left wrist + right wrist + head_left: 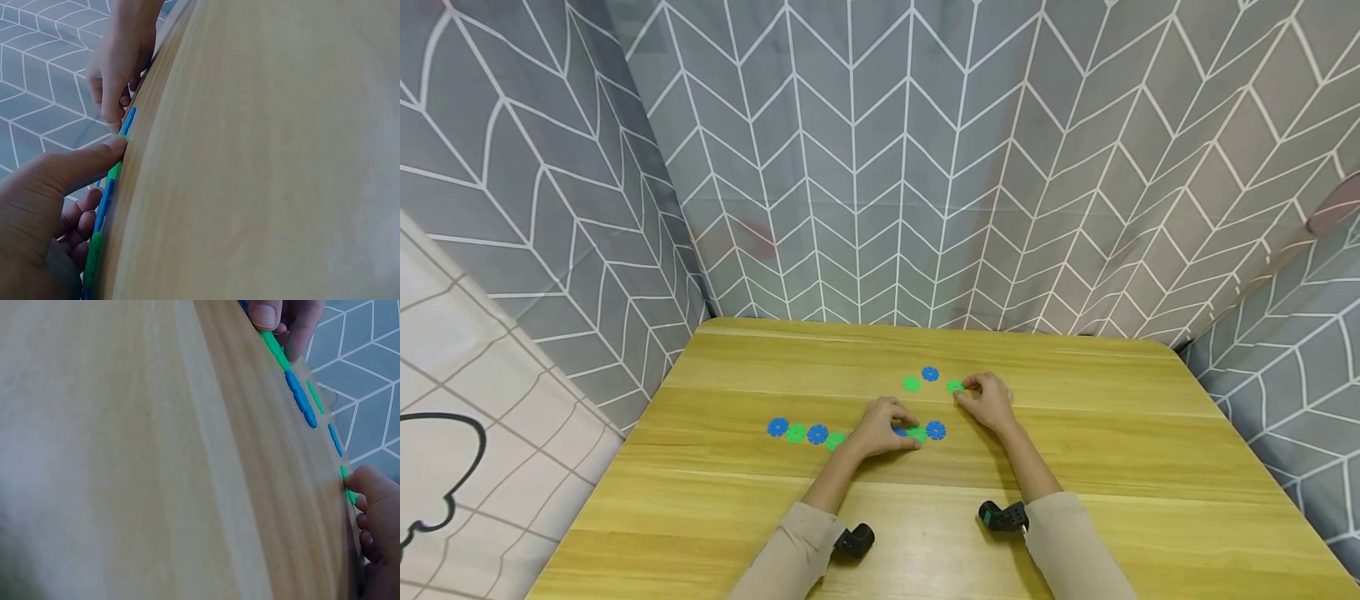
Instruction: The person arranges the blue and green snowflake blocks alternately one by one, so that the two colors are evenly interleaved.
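Observation:
A chain of blue and green notched plastic discs lies across the wooden table. My left hand (880,429) arches over its right part, thumb and finger holding a green disc (918,434) at its edges. A blue disc (936,430) sits at the chain's right end, and part of the chain is hidden under the hand. Farther back, my right hand (991,402) pinches a separate green disc (954,387) by its right edge. In the right wrist view, the thumb overlaps that green disc (347,482), low at the tabletop.
A loose blue disc (930,374) and another green disc (912,383) lie left of my right hand. The chain's left end is a blue disc (778,427). A patterned grey curtain (880,167) hangs behind the wooden table (1075,542).

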The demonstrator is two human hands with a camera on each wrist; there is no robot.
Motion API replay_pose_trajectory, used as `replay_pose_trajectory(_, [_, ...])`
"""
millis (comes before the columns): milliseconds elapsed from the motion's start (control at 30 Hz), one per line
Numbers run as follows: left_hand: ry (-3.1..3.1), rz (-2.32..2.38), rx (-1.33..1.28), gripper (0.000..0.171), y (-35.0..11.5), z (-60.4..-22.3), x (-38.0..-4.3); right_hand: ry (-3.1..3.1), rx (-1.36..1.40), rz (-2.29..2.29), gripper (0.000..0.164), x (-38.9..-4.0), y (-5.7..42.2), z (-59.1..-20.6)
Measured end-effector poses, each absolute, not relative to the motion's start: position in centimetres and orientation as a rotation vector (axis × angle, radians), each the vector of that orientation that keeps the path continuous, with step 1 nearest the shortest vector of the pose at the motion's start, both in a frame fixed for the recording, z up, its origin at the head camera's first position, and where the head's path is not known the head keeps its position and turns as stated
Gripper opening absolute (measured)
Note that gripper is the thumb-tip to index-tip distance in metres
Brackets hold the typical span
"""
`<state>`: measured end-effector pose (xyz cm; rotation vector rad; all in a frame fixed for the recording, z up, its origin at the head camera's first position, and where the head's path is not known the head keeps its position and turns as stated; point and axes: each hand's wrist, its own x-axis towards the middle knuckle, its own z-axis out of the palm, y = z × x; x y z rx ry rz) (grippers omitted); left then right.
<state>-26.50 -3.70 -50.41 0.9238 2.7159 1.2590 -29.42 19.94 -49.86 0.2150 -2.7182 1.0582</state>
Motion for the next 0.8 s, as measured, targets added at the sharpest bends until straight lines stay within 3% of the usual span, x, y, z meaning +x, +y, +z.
replay_pose_trajectory(800, [2.709, 1.241, 0.898, 0.026, -3.59, -50.46, -26.46, -2.683, 0.198, 1.065, 0.024, -29.42, 19.85, -49.93])
